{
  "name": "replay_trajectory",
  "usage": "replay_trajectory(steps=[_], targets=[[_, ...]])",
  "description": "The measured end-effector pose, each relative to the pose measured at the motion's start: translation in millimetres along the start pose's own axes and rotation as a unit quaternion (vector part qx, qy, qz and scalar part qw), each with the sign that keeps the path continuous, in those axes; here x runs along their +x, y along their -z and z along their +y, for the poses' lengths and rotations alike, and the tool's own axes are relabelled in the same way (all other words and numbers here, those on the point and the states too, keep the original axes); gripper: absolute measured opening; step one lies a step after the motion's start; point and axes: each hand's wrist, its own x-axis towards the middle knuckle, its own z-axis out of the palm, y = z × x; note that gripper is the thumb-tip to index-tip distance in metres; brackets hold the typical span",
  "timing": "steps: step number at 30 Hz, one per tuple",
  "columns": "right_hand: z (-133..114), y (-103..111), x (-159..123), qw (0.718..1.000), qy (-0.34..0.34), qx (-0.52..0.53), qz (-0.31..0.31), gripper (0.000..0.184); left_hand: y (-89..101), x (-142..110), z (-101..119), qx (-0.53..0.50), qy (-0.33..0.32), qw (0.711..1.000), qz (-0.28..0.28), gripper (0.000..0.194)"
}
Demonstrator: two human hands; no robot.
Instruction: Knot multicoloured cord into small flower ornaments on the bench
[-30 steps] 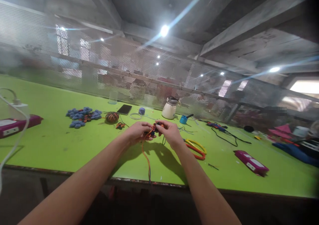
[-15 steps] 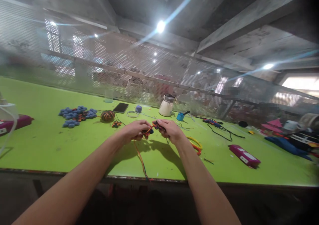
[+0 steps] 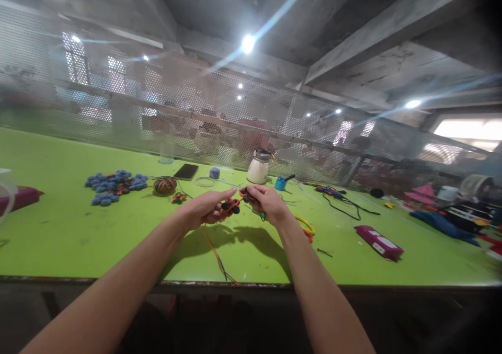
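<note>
Both my hands are raised over the green table (image 3: 78, 233), working a small knotted piece of orange, blue and black cord (image 3: 230, 205). My left hand (image 3: 206, 207) pinches the knotted piece, forefinger stretched forward. My right hand (image 3: 266, 203) is closed on the cord's dark end close beside it. A loose orange and dark cord tail (image 3: 215, 252) hangs from the left hand down to the table's near edge.
At left lie a cluster of blue knotted pieces (image 3: 112, 183), a yarn ball (image 3: 164, 185) and a phone (image 3: 185, 172). A white kettle (image 3: 258, 169) stands behind my hands. Yellow and orange rings (image 3: 306, 226) and a magenta box (image 3: 378, 242) lie to the right. A mesh screen backs the table.
The view has shifted, so the table's objects slide left. My hands have lifted slightly and the left forefinger has straightened out. The cord tail swings left.
</note>
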Motion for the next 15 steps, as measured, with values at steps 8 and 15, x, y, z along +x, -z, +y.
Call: replay_trajectory(steps=[8, 15], targets=[[-6.4, 1.2, -3.5, 0.999, 0.018, -0.007, 0.037, 0.041, 0.9, -2.0, -3.0, 0.051, -0.060, 0.995, -0.057, 0.028], [-2.1, 2.6, 1.8, 0.998, 0.012, -0.016, 0.066, 0.043, -0.3, -1.2, -3.3, 0.002, -0.022, 0.999, -0.036, 0.019]])
